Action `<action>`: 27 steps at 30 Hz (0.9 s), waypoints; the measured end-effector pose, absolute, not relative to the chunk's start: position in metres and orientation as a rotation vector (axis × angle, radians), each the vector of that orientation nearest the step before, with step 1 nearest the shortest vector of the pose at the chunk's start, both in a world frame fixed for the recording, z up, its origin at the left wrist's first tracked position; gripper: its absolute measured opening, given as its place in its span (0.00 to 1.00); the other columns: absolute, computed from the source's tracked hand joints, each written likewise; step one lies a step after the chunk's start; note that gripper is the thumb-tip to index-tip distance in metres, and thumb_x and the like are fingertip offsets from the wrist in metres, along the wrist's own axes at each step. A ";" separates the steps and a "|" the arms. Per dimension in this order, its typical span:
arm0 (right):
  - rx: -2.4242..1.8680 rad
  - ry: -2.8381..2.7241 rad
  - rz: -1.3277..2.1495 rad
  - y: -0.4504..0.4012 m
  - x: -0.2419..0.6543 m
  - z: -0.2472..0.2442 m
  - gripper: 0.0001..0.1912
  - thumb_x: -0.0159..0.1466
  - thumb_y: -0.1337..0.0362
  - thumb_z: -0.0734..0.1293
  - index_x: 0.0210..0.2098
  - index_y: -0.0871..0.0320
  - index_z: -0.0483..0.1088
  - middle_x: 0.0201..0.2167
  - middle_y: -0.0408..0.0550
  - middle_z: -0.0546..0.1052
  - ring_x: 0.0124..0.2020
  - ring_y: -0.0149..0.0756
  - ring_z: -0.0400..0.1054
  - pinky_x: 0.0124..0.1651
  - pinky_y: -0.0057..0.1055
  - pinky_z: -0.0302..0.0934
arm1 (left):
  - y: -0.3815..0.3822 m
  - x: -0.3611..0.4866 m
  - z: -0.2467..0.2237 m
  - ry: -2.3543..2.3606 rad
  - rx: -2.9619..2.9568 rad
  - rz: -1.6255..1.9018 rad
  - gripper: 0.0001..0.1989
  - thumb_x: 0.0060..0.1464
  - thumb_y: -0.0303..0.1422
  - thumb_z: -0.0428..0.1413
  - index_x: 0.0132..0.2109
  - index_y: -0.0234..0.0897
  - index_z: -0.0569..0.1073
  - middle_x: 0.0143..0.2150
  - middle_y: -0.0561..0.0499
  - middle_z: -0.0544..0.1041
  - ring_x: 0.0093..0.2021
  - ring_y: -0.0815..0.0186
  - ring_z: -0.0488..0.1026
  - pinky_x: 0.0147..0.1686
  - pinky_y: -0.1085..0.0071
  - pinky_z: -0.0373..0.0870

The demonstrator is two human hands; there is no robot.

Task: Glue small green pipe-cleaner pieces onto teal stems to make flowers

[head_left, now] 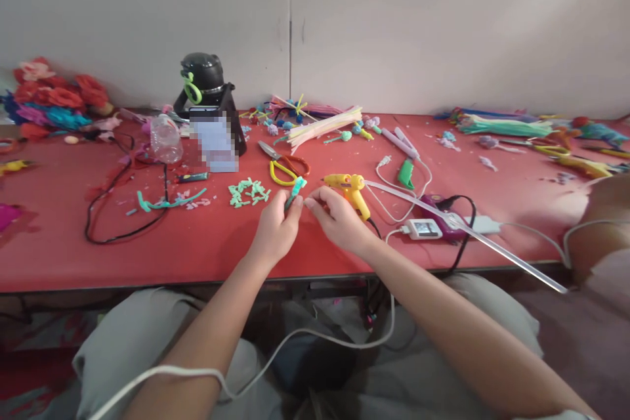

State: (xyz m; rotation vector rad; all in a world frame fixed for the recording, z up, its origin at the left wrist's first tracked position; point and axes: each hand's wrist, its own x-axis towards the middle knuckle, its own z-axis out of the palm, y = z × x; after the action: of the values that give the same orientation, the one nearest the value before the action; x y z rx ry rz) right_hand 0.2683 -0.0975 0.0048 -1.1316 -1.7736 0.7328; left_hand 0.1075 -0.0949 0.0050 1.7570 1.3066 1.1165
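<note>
My left hand (280, 226) is closed around a thin dark green stem topped with a teal pipe-cleaner piece (298, 185). Just to its right, the fingertips of my right hand (339, 220) are pinched together; whatever may be between them is too small to make out. Close beyond my right hand lies a yellow glue gun (355, 191), with a long clear glue stick (506, 252) running from its back end. A pile of short mint-green pipe-cleaner cuttings (249, 192) sits left of my left hand. Scissors (285, 165) with yellow and red handles rest behind it.
A phone (215, 141) leans against a black bottle (203, 72). Pipe-cleaner bundles (325, 128) lie behind. At right are a lilac styling iron (399, 143), a purple power strip (445, 226) and another person's arm (603, 216). A white cable (295, 335) crosses below the red table's (187, 256) edge.
</note>
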 end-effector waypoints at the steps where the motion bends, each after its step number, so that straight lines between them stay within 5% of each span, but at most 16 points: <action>1: -1.123 -1.764 0.733 -0.098 0.267 0.005 0.12 0.71 0.57 0.61 0.33 0.55 0.65 0.30 0.45 0.70 0.33 0.36 0.64 0.39 0.35 0.59 | -0.095 0.107 0.005 1.305 1.757 1.113 0.15 0.68 0.39 0.51 0.32 0.40 0.60 0.28 0.54 0.65 0.29 0.65 0.64 0.30 0.68 0.56; 10: -1.073 -1.572 0.832 -0.108 0.259 0.007 0.12 0.69 0.54 0.65 0.36 0.56 0.68 0.34 0.47 0.74 0.35 0.36 0.68 0.38 0.34 0.62 | -0.097 0.111 0.005 1.152 1.593 1.235 0.19 0.66 0.45 0.54 0.32 0.40 0.61 0.28 0.55 0.62 0.30 0.66 0.61 0.30 0.69 0.55; 19: -0.942 -1.469 1.166 -0.109 0.267 0.019 0.18 0.65 0.47 0.70 0.33 0.57 0.70 0.26 0.41 0.69 0.27 0.29 0.61 0.32 0.31 0.59 | -0.098 0.108 0.003 0.844 1.375 1.183 0.20 0.63 0.48 0.58 0.32 0.39 0.64 0.24 0.58 0.56 0.23 0.70 0.51 0.24 0.69 0.48; 27: -1.023 -1.456 1.067 -0.105 0.275 0.023 0.19 0.61 0.48 0.74 0.32 0.58 0.74 0.26 0.43 0.73 0.27 0.29 0.63 0.33 0.31 0.61 | -0.098 0.111 0.008 0.879 1.276 1.135 0.22 0.59 0.52 0.60 0.31 0.39 0.65 0.23 0.58 0.53 0.22 0.71 0.49 0.22 0.70 0.46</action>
State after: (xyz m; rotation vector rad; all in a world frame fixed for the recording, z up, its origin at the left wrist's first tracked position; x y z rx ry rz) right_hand 0.2752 -0.1049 0.0232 -1.0229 -1.4555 1.0672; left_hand 0.1113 -0.0977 0.0079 1.2765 0.8792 1.1354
